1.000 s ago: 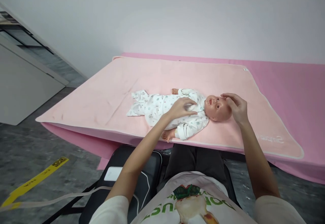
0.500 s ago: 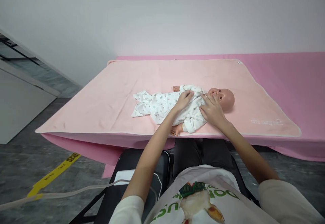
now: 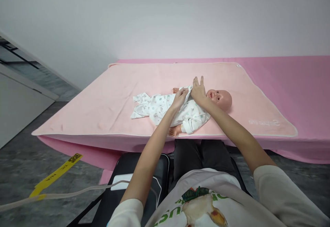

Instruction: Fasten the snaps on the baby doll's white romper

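Note:
A baby doll (image 3: 222,100) lies on its back with its head to the right, dressed in a white patterned baby shirt (image 3: 194,113) and matching trousers (image 3: 161,104). Over the doll's chest, my left hand (image 3: 180,98) has its fingers closed on the front edge of the shirt. My right hand (image 3: 199,90) is at the doll's far shoulder, close to the chin, its fingers stretched out and spread. Its thumb side touches the shirt, and part of that contact is hidden. The doll's near hand (image 3: 175,131) shows below the cuff.
Under the doll is a peach blanket (image 3: 85,108) on a pink tablecloth (image 3: 296,89), with a white wall behind. A black chair (image 3: 129,167) beside my legs carries a white device (image 3: 121,181) with a cable. Yellow tape (image 3: 58,175) marks the floor at left.
My right hand has moved from near the doll's chin and chest to its far shoulder, fingers spreading. My left hand stays on the shirt front, lifting its edge. The view has shifted slightly.

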A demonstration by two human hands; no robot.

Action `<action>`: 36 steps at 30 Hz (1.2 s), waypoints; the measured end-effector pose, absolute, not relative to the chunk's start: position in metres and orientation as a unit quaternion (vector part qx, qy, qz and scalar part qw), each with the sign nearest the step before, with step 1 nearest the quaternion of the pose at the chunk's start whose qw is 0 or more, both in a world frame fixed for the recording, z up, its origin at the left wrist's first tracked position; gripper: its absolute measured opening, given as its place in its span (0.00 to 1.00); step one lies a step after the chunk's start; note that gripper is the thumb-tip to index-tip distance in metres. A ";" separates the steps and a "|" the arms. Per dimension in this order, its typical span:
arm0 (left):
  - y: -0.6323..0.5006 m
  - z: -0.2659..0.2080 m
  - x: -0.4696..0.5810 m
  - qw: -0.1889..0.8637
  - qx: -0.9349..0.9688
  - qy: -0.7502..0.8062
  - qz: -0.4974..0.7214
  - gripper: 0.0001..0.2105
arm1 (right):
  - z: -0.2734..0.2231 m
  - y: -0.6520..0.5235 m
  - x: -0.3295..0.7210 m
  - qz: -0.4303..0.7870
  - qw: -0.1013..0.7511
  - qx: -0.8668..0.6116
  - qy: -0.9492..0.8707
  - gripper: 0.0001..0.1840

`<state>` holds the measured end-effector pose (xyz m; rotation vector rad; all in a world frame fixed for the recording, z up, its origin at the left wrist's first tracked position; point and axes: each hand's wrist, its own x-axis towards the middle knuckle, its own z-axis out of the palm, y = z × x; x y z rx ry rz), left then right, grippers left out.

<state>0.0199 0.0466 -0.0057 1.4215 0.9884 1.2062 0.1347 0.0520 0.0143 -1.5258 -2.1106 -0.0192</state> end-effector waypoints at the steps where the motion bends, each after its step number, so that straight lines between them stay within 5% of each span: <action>1: 0.046 -0.008 0.020 0.471 0.607 0.404 0.497 0.07 | 0.014 0.051 0.134 -0.007 0.270 -0.563 -0.781 0.17; 11: 0.038 -0.024 0.018 0.355 0.683 0.427 0.474 0.13 | 0.054 -0.022 0.173 -0.076 0.245 -0.611 -0.749 0.11; 17: 0.012 -0.010 0.023 0.255 0.791 0.438 0.344 0.15 | 0.080 -0.094 0.214 0.134 0.496 -0.587 -0.626 0.14; 22: -0.015 0.002 0.026 0.196 0.832 0.451 0.257 0.16 | 0.082 -0.094 0.214 0.226 0.569 -0.505 -0.608 0.12; 27: -0.051 -0.006 -0.001 0.245 0.738 0.512 0.365 0.17 | 0.063 -0.092 0.227 0.220 0.548 -0.522 -0.615 0.11; 30: -0.066 -0.021 -0.029 0.137 0.664 0.587 0.443 0.14 | 0.027 -0.102 0.255 0.223 0.489 -0.565 -0.626 0.13; 36: -0.063 -0.038 -0.065 0.056 0.684 0.634 0.356 0.13 | -0.059 -0.130 0.312 0.105 0.381 -0.679 -0.619 0.16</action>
